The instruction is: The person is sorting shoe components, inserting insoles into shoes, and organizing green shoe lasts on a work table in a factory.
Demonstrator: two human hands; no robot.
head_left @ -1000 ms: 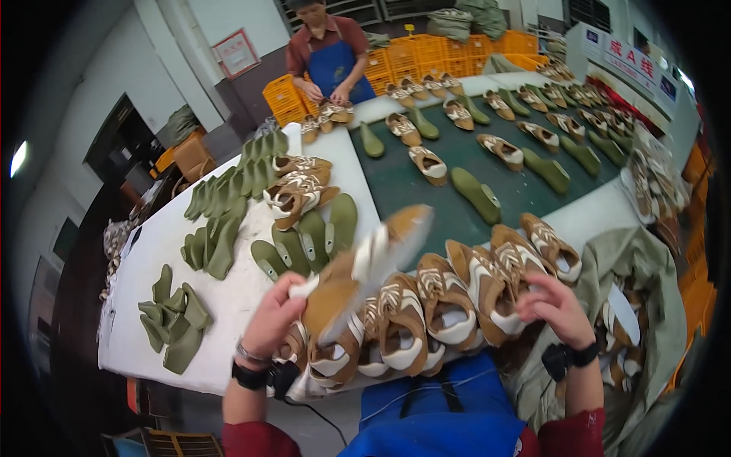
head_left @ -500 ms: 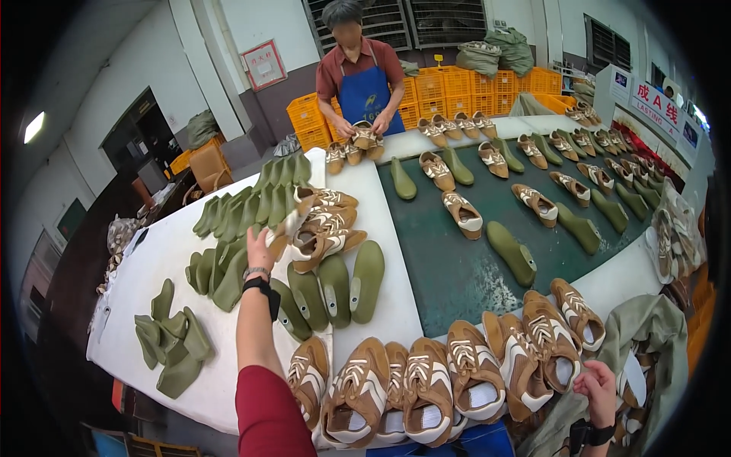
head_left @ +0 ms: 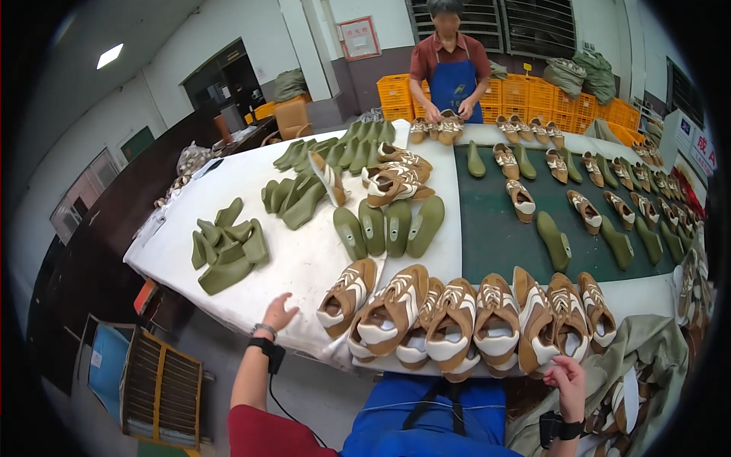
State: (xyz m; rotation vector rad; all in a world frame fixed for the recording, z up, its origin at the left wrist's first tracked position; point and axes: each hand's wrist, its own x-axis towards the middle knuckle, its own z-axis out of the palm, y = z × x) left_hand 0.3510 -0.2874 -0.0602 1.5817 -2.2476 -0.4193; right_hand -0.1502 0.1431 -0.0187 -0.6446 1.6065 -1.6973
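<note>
My left hand [head_left: 280,313] hovers at the near edge of the white table, fingers spread, holding nothing. Beside it stands a row of brown-and-white sneakers [head_left: 453,324] with white laces, heels toward me. At the row's right end, my right hand [head_left: 565,382] is close to a sneaker's heel; its fingers are loosely bent and nothing shows in them. A single sneaker [head_left: 328,180] rests tilted, sole showing, against other sneakers [head_left: 397,183] piled farther back. Green shoe lasts [head_left: 389,228] lie in front of that pile.
More green lasts [head_left: 232,247] lie heaped on the white tabletop [head_left: 179,221]. A green surface [head_left: 495,251] at right carries rows of sneakers and lasts. Across the table, a person in a blue apron [head_left: 451,85] handles sneakers. A sack of shoes [head_left: 640,365] is at near right, a wooden rack [head_left: 164,385] at lower left.
My left hand has let go of the tilted sneaker by the pile and come back toward me. My right hand has moved closer to the row. The view has swung left.
</note>
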